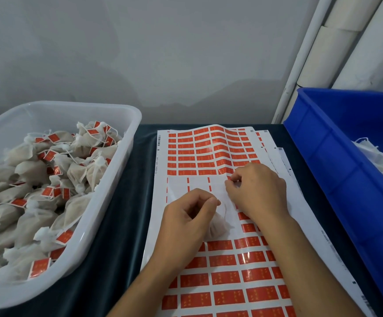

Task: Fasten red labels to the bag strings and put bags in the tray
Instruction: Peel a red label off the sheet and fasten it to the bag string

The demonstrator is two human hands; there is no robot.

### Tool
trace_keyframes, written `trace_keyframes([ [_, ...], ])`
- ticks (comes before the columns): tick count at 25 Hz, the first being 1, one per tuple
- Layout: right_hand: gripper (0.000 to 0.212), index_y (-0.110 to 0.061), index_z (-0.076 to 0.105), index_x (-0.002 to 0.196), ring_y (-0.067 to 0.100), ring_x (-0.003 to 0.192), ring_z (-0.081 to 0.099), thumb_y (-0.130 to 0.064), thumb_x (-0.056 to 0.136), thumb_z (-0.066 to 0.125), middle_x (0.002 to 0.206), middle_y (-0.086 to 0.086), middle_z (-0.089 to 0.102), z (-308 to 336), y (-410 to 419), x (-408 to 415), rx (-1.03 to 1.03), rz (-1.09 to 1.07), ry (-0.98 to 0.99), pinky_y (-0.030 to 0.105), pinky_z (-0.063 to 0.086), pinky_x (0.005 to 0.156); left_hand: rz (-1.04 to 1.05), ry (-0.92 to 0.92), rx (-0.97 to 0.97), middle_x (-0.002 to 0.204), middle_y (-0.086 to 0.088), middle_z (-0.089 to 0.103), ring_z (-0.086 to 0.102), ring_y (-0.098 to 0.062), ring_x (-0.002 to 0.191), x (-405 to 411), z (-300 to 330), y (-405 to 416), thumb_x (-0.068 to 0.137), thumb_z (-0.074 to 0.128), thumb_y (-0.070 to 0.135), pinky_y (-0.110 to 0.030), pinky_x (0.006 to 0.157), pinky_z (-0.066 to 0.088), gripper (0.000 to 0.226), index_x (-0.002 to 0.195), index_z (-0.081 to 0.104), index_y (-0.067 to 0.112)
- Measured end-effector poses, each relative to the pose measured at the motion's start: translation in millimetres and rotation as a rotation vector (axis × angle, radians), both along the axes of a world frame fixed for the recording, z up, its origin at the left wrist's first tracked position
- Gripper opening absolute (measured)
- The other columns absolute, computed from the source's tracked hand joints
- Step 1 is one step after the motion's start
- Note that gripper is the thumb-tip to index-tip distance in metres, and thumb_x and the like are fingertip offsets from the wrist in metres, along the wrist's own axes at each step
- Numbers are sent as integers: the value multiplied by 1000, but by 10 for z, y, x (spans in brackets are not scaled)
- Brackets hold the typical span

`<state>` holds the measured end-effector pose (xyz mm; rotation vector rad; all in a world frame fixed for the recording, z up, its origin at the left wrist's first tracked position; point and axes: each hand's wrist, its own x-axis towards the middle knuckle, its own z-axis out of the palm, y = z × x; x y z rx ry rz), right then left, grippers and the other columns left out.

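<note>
Label sheet (227, 266) beneath left hand (186, 216) pinching a bag (218, 227); right hand (256, 188) fingers pinching a red label (229, 178).

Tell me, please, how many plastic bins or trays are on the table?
2: a white tray of labelled bags at the left, and a blue bin of unlabelled white bags at the right, partly cut off by the frame edge.
</note>
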<state>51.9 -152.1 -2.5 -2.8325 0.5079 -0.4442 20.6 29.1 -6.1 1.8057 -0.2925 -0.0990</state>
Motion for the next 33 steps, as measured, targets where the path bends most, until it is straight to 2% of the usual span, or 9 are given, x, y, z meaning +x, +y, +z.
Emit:
trace_keyframes([
  [5, 31, -31, 70, 107, 9, 70, 55, -57, 92, 63, 105, -10, 74, 43, 43, 57, -50, -11, 34, 24, 48, 77, 1, 2, -1, 92, 21, 72, 66, 1, 95, -1, 6, 5, 103, 60, 37, -4, 72, 50, 20, 88, 73, 38],
  [10, 22, -34, 64, 90, 9, 63, 58, -56, 92, 64, 93, -12, 73, 51, -2, 59, 13, 10, 31, 22, 45, 71, -8, 0, -3, 92, 22, 72, 66, 1, 95, -1, 31, 6, 103, 60, 37, -5, 73, 50, 19, 90, 71, 44],
  [14, 21, -34, 65, 89, 7, 61, 57, -55, 92, 64, 88, -15, 69, 46, -29, 52, 31, 33, -2, 20, 42, 67, -7, 10, -3, 93, 21, 72, 67, 0, 96, 2, 32, 7, 103, 60, 37, -6, 72, 51, 20, 89, 73, 39],
  [18, 20, -34, 63, 85, 4, 56, 52, -52, 93, 64, 82, -17, 62, 37, -73, 51, 91, -4, -51, 14, 31, 57, 14, 5, -36, 93, 19, 73, 68, -2, 96, -4, 41, 16, 102, 62, 34, -7, 74, 52, 17, 90, 74, 33],
  [20, 18, -33, 64, 85, 3, 58, 54, -49, 93, 65, 81, -16, 61, 25, -120, 53, 169, -37, -88, 14, 31, 56, 20, 10, -47, 93, 18, 72, 69, -3, 96, -4, 43, 18, 101, 62, 33, -10, 74, 54, 15, 91, 73, 32],
  [26, 14, -29, 70, 86, 7, 70, 66, -38, 96, 66, 88, -16, 69, 7, -295, 75, 475, -127, -193, 20, 50, 63, 33, 38, -72, 91, 17, 73, 70, -4, 94, -5, 58, 20, 101, 64, 30, -14, 75, 58, 14, 90, 72, 29],
  [28, 15, -29, 70, 83, 8, 67, 71, -35, 97, 66, 81, -14, 74, 31, -378, 72, 630, -213, -229, 22, 53, 60, 32, 36, -96, 91, 17, 75, 72, -5, 93, 0, 65, 34, 102, 63, 26, -15, 77, 59, 15, 90, 71, 28],
  [31, 17, -28, 69, 83, 7, 64, 75, -31, 99, 64, 71, -13, 75, 86, -429, -14, 931, -320, -356, 35, 63, 67, 19, 50, -121, 92, 15, 78, 75, -6, 94, 8, 71, 51, 103, 62, 22, -16, 80, 60, 13, 93, 70, 26],
  [33, 16, -28, 68, 87, 9, 64, 76, -33, 101, 63, 72, -13, 76, 107, -381, -113, 1012, -308, -391, 36, 64, 67, 20, 66, -139, 89, 13, 78, 75, -7, 92, 21, 73, 58, 103, 62, 19, -18, 80, 61, 14, 92, 69, 25],
])
